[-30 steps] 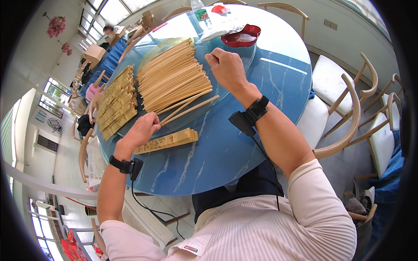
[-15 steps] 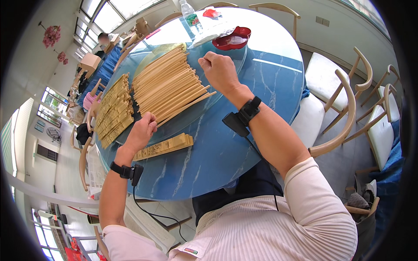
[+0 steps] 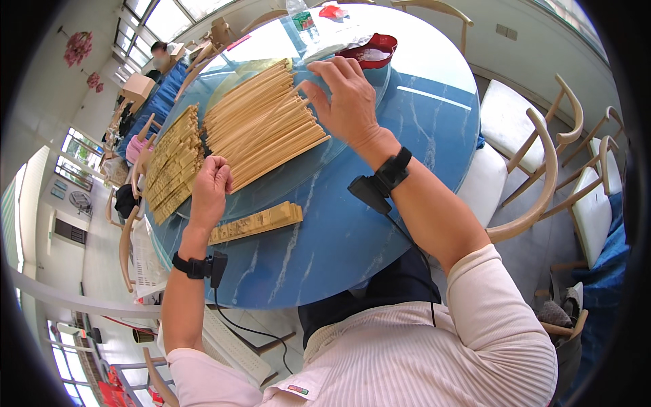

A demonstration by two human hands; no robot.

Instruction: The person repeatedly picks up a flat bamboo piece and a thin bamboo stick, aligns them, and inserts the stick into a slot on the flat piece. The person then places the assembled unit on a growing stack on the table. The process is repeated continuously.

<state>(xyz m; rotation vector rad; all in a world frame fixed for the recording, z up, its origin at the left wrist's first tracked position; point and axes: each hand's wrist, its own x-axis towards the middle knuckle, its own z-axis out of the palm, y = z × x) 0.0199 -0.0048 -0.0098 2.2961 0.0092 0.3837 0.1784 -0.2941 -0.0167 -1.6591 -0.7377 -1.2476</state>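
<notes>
A broad pile of wooden chopsticks (image 3: 268, 129) lies side by side on the glass turntable (image 3: 325, 146). My left hand (image 3: 212, 183) is closed at the pile's near left end. A pale chopstick appears to slant from it across the pile toward my right hand; its held end is hidden. My right hand (image 3: 347, 98) hovers past the pile's far right end, fingers spread and bent, thumb apart, near that stick's tip. Left of the chopsticks lies a heap of gold printed paper sleeves (image 3: 173, 166). A smaller stack of such sleeves (image 3: 258, 222) lies nearer me.
The round blue marbled table (image 3: 332, 237) carries a red dish (image 3: 386, 46), a white plastic packet (image 3: 336, 46) and a water bottle (image 3: 302, 20) at the back. Wooden chairs with white seats (image 3: 505, 112) stand to the right. A person (image 3: 161, 57) is at the far left.
My right hand has gone from a fist to spread fingers. My left hand has shifted slightly up and left. The loose chopstick along the pile's near edge has left its place.
</notes>
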